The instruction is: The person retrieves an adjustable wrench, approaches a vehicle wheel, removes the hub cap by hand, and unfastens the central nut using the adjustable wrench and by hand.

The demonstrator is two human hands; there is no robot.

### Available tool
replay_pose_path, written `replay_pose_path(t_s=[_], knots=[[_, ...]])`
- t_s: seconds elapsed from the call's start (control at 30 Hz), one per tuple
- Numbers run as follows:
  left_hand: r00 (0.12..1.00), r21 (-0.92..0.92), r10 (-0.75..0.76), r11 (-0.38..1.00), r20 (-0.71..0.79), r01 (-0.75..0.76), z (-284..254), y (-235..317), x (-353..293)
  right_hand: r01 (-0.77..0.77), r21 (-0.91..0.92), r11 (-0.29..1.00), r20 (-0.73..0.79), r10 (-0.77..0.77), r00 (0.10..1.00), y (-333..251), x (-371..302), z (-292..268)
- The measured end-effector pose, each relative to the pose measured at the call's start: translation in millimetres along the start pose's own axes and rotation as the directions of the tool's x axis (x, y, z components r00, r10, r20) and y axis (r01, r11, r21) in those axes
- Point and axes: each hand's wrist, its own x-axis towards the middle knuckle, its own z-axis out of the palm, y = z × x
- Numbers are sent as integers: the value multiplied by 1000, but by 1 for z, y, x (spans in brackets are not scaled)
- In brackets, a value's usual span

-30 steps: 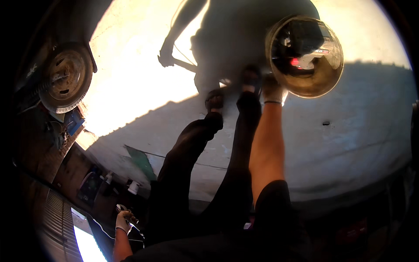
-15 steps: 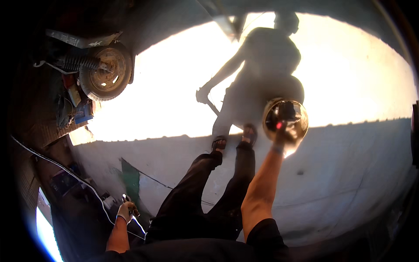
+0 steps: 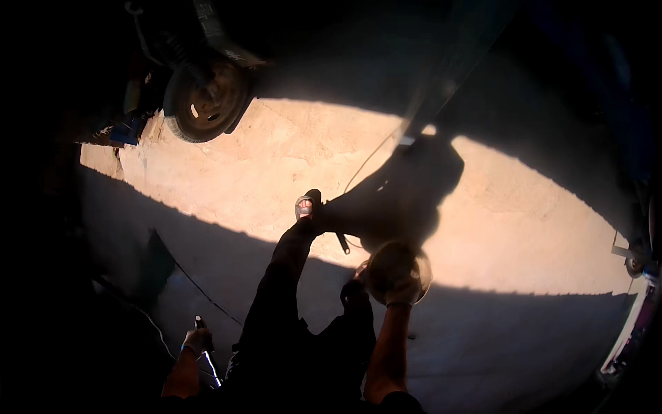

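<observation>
My right hand [image 3: 403,286] is closed on a round, shiny, brass-coloured metal bowl [image 3: 379,270], held out in front of my right leg. Shade and blur hide how its fingers grip the rim. Low on the left, my left hand [image 3: 197,339] is closed around a small hand tool with a bright metal tip [image 3: 198,322]. Its exact kind is too dark to make out. A pale cord [image 3: 212,369] hangs just below that hand.
A wheel with a tyre [image 3: 207,103] stands at the upper left by dark clutter. My sandalled foot [image 3: 305,205] is on the sunlit floor [image 3: 510,234]. A thin dark line [image 3: 200,290] crosses the shaded floor. Another small wheel [image 3: 635,266] is at the far right.
The view has turned and darkened. My right hand with the bowl now appears lower and further left. One foot has stepped forward. The left hand keeps its hold on the tool.
</observation>
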Motion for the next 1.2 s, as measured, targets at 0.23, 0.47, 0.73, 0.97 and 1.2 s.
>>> replay_pose_path(t_s=[0.23,0.47,0.73,0.97,1.2], knots=[[925,-343,-362,860,116,379,60,154,-19,-30,-439,898,-146,-39,989,20,-75,97],[946,-538,51,832,321,138,52,296,20,222,-787,575,204,-97,974,47,-68,220],[920,64,312,940,238,-335,98,486,25,175,-840,514,233,49,971,47,-100,443],[741,233,611,705,280,-669,179,653,-18,145,-890,431,226,141,964,27,-8,564],[528,86,778,534,340,-841,239,843,-75,302,-919,253,338,115,934,-69,141,615]])
